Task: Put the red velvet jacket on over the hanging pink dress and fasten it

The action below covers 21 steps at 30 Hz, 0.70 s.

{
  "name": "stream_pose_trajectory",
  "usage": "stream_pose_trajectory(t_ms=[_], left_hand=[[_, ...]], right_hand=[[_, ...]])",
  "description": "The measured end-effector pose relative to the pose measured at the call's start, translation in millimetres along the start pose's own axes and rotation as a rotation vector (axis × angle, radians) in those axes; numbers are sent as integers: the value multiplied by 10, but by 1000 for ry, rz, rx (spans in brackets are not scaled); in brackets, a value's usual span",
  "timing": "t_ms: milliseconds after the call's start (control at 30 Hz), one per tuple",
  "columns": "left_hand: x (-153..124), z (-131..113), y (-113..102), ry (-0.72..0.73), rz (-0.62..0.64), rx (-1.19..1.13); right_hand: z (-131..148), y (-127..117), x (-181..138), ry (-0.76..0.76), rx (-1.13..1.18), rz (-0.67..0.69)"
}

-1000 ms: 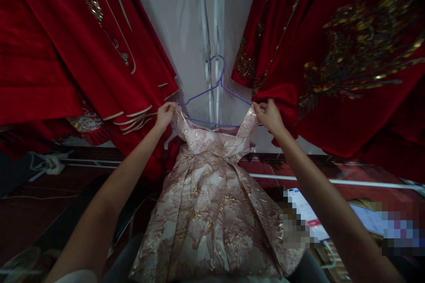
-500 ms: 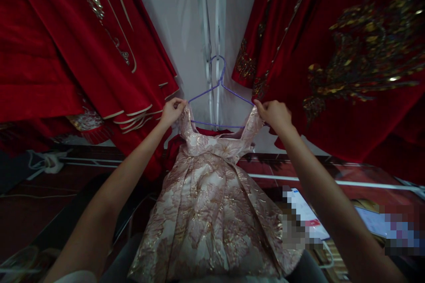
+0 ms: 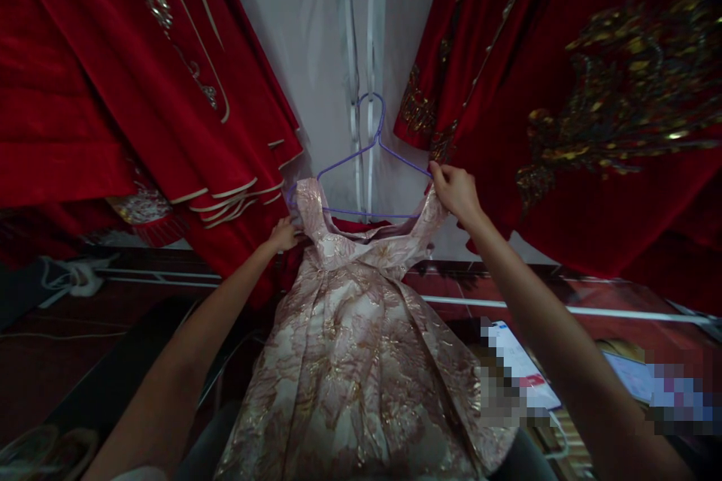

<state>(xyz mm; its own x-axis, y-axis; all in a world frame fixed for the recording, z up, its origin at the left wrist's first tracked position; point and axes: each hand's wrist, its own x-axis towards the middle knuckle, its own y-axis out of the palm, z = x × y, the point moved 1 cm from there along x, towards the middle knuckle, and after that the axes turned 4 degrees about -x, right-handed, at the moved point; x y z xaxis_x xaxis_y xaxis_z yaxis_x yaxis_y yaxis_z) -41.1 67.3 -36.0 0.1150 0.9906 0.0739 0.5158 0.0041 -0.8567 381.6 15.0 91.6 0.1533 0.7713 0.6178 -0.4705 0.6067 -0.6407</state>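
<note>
A pale pink and gold brocade dress [image 3: 355,331] hangs by its wide shoulder straps on a purple wire hanger [image 3: 347,156]. The hanger's hook is on a white rail [image 3: 371,37]. My right hand [image 3: 458,192] pinches the right strap at the hanger's end, thumb on top. Lower down, at the side of the bodice below the left strap, my left hand [image 3: 285,234] has its fingers bunched against the dress edge; their tips are partly hidden. The left strap lies over the hanger's left end, free of my hand. The skirt spreads down toward my lap.
Red garments [image 3: 141,90] with pale piping hang on the left. More red clothing [image 3: 598,188] with gold sequins hangs on the right. A white bar [image 3: 468,302] crosses behind the dress. At lower right lie a phone-like white device [image 3: 522,364] and a cable.
My left hand has let go of the left strap and moved down to the bodice's side. That strap sits farther left on the hanger. My right hand stays at its strap, slightly shifted.
</note>
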Motion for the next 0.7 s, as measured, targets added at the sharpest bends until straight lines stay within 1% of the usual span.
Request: stream_pose_trajectory(t_ms=[33,100,133,200,267,333,400,433,467,500,533,600,633,700], left_hand=[[30,26,-44,35,21,-1],[125,42,-209,58,38,-121],[179,26,-323,49,26,-204],[279,-69,-588,20,-60,-341],[349,-263,-862,8,-193,-440],[379,-553,-1093,32,-343,-408],[353,-908,-1239,76,-511,-354],[312,-1096,-1270,111,-598,-353],[254,-1285,-1268,167,-647,-360],[177,-1466,-1233,230,-672,-364],[87,-1633,-1171,301,-666,-366],[-113,-1900,-990,436,-596,-365],[-207,-1991,-891,498,-557,-368],[-341,-2083,-721,586,-451,-336]], right_hand=[[-15,0,12,-7,2,-1],[-37,2,37,-24,0,-1],[-42,4,47,-33,-3,3],[-42,8,57,-47,-20,10],[-26,4,48,-39,-64,-4],[9,-21,15,0,-122,-47],[67,-63,-37,46,-165,-92],[104,-87,-68,61,-178,-108],[144,-109,-102,69,-185,-119],[184,-128,-136,72,-188,-127],[221,-143,-169,70,-189,-130],[272,-157,-220,63,-190,-137],[278,-160,-230,63,-188,-141],[243,-166,-199,62,-168,-135]])
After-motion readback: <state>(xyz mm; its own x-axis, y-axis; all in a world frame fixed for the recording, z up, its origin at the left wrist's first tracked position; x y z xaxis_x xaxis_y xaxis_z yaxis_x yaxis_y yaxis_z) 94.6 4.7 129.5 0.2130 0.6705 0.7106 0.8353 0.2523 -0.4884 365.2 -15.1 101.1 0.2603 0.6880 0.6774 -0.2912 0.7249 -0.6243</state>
